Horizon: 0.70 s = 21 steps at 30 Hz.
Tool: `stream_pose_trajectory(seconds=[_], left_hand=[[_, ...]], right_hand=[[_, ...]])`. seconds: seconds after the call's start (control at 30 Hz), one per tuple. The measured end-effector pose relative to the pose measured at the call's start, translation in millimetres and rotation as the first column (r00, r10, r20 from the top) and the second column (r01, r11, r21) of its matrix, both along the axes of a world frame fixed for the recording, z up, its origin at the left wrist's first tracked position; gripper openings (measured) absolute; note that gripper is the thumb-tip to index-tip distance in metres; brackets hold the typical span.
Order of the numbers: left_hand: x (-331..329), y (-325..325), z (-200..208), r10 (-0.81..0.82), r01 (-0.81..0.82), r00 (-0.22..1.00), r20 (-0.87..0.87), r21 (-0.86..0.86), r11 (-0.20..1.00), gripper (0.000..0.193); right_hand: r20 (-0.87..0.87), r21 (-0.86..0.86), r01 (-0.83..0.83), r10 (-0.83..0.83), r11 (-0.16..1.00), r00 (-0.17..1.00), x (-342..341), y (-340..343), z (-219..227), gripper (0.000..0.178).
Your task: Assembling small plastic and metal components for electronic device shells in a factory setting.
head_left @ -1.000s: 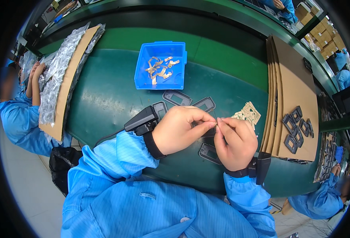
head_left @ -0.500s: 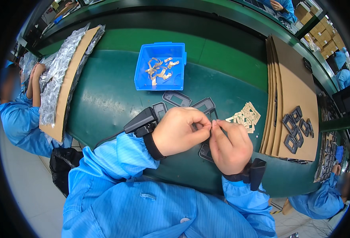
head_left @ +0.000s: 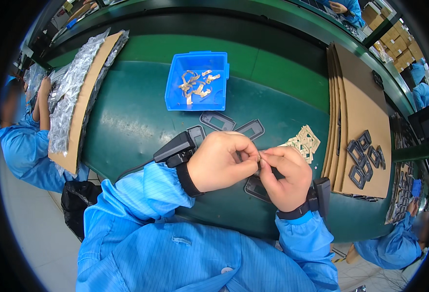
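Note:
My left hand (head_left: 224,160) and my right hand (head_left: 287,175) meet fingertip to fingertip over the green table, both pinched. Whatever lies between the fingers is too small and hidden to name. Dark grey rectangular frames lie around them: one frame (head_left: 205,117) beyond my left hand, another frame (head_left: 259,127) to its right, a third frame (head_left: 194,132) by my left wrist, and a fourth frame (head_left: 254,192) partly under my right hand. A loose pile of thin cream-coloured cut-out pieces (head_left: 308,140) sits just beyond my right hand. Each wrist wears a black strapped device.
A blue bin (head_left: 195,107) with curled tan strips (head_left: 189,87) stands farther back. Stacked cardboard sheets (head_left: 365,112) at right carry several black frames (head_left: 356,152). Clear plastic packing (head_left: 73,82) lies on cardboard at left. Co-workers in blue sit at left (head_left: 27,151) and right (head_left: 387,243).
My right hand has shifted slightly right, its fingertips still meeting the left hand's. The left hand has hardly moved. At left, a co-worker's hand has shifted a little.

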<state>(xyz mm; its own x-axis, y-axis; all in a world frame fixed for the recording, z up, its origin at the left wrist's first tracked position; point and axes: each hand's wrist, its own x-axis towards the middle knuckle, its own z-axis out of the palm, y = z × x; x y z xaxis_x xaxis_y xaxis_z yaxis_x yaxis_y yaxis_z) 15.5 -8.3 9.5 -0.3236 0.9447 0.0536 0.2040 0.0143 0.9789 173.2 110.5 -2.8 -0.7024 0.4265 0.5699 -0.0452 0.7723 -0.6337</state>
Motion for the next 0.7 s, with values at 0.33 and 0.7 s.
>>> stream_pose_trajectory(seconds=[0.33,0.7], left_hand=[[-1.3,-0.7,-3.7,-0.012,0.011,0.992,0.128,0.002,1.0,0.004],[-11.4,1.1,6.5,0.181,-0.013,0.891,-0.417,0.376,0.927,0.009]], right_hand=[[0.02,-0.294,-0.013,0.02,0.956,1.0,3.5,0.6,1.0,0.014],[-0.041,-0.706,-0.041,0.018,0.707,0.999,9.1,8.2,-5.3,0.005]])
